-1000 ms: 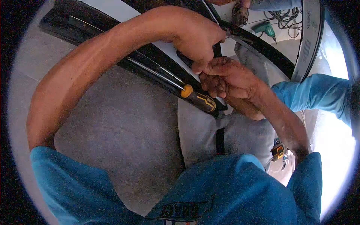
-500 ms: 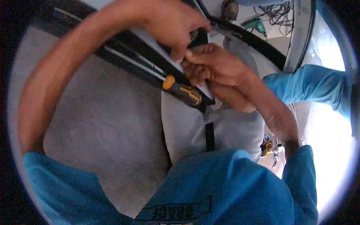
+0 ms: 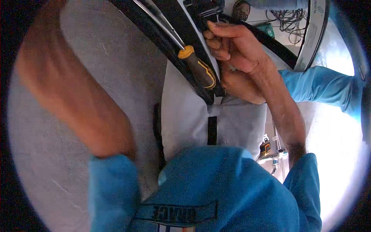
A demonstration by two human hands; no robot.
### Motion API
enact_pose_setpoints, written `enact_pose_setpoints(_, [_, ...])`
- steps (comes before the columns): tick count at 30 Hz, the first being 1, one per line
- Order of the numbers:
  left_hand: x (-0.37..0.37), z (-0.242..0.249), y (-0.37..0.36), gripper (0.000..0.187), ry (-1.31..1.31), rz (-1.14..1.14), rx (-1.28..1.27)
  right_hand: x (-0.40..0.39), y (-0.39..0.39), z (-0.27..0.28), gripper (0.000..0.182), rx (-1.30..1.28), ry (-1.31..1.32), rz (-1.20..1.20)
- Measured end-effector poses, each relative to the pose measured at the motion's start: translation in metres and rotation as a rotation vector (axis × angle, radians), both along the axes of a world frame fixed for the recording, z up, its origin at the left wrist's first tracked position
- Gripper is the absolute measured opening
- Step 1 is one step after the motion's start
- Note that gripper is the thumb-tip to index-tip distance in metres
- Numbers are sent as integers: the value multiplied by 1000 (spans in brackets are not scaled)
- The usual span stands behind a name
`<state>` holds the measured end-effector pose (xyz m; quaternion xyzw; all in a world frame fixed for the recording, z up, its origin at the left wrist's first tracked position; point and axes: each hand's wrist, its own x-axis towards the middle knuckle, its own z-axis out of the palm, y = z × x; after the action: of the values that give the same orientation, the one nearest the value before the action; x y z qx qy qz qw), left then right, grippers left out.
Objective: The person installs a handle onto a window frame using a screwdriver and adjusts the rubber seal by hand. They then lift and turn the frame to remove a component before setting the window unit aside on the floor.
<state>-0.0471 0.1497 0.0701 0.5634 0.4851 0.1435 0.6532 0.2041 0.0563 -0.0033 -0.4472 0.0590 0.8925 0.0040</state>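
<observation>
My right hand (image 3: pixel 235 46) is closed, thumb against curled fingers, beside a black fitting (image 3: pixel 210 11) on a long black frame piece (image 3: pixel 193 31); what is pinched, if anything, is too small to make out. My left forearm (image 3: pixel 73 92) runs up the left side, blurred, and its hand lies beyond the picture's edge. Along the frame piece rests a screwdriver (image 3: pixel 201 71) with a black and yellow handle and a metal shaft pointing to the upper left. Under my right wrist, part of another person's hand or forearm (image 3: pixel 241 87) seems to rest near the frame's end.
A blue sleeve (image 3: pixel 313 87) of another person comes in from the right. At the top are a shoe (image 3: pixel 241 9), a green power tool (image 3: pixel 266 29) and tangled cables (image 3: pixel 288 21). A black and orange tool (image 3: pixel 265 149) lies lower right. Grey fabric (image 3: pixel 185 96) spreads below the frame piece.
My left hand has left my right hand and swung out of the picture at the upper left. My right hand appears slightly higher. The screwdriver still lies on the frame piece.
</observation>
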Motion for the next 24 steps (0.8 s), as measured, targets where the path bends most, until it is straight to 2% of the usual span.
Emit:
enact_pose_setpoints(1, [7,5,-28,33,267,306,365,1,2,0,20,-2,7,-38])
enact_pose_setpoints(2, [42,28,-40,34,553,583,317,3,2,-3,20,5,9,-30])
enact_pose_setpoints(3, [58,24,-51,34,552,588,321,6,2,-8,20,-33,36,-16])
enact_pose_setpoints(5, [82,11,-85,38,556,1087,425,9,2,-10,21,-73,56,0])
enact_pose_setpoints(6, [91,-9,-89,45,1026,933,637,9,5,-9,21,-62,70,10])
enact_pose_setpoints(7, [93,-14,-103,45,1024,940,636,9,7,-9,20,-51,82,20])
enact_pose_setpoints(9, [101,1,-114,55,516,1080,220,14,9,-10,20,-85,104,30])
enact_pose_setpoints(10, [106,0,-119,65,402,1119,314,14,10,-11,20,-117,131,30])
enact_pose_setpoints(11, [105,-3,-122,65,401,1124,314,14,9,-12,20,-116,130,36])
enact_pose_setpoints(13, [103,-9,-125,69,259,1254,22,13,10,-12,21,-111,129,37])
enact_pose_setpoints(16, [108,-10,-129,70,306,1147,186,11,14,-3,23,-38,83,150])
enact_pose_setpoints(20, [105,-21,-134,69,232,1183,185,11,9,0,24,21,49,144])
enact_pose_setpoints(22, [118,1,-119,74,611,1069,194,8,10,3,22,40,49,146])
enact_pose_setpoints(24, [117,4,-118,81,552,1077,159,4,8,2,21,30,30,135])
